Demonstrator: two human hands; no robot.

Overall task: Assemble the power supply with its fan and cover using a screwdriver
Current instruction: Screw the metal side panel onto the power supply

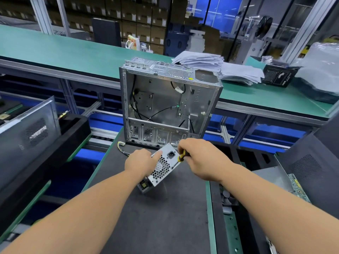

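The right hand (197,158) grips a yellow-and-black screwdriver (180,157), its tip at a screw on the grey metal power supply box (161,168). The left hand (140,161) holds the box steady, fingers curled on it (one finger lies straight). Next, I think: turn until tight.

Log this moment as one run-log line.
left hand: steadies power supply | right hand: grips screwdriver, tip at vented face's edge | surface: dark mat | behind: open case
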